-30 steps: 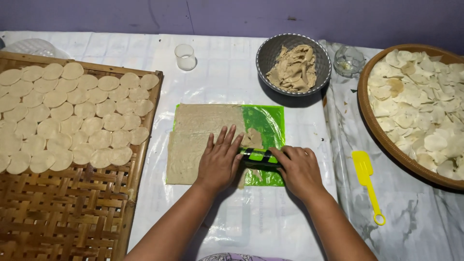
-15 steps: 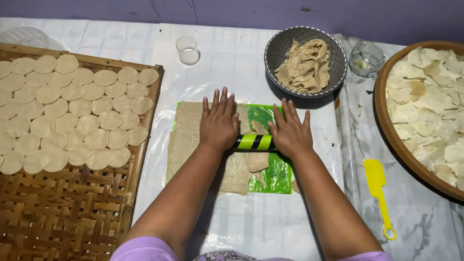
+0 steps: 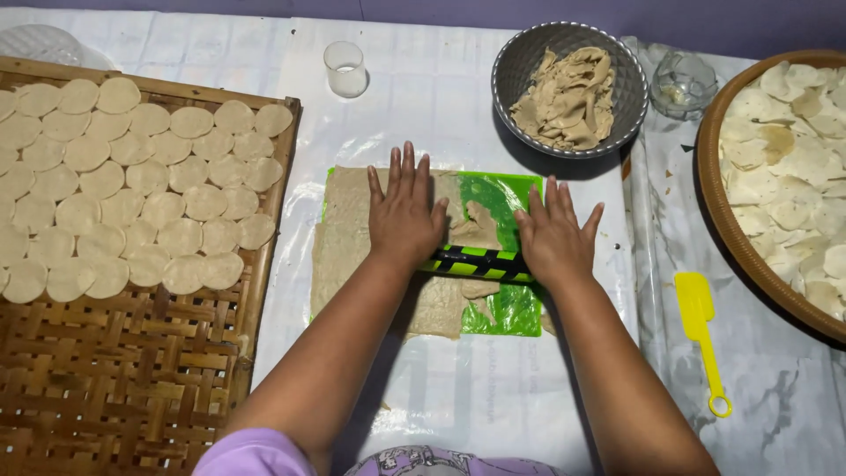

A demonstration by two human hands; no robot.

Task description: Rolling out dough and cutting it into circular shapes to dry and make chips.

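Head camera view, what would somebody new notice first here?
At centre, the left hand and right hand press flat on a green-and-black rolling pin over beige dough on a green mat. On the left, a woven tray holds rows of pale dough discs.

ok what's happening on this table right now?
A person is rolling dough flat. The left hand and right hand press, palms down and fingers spread, on a green-and-black rolling pin lying across a dough sheet on a green mat. Cut dough rounds fill the woven tray to the left. A grey bowl of dough scraps sits beyond, and a yellow spatula lies to the right.
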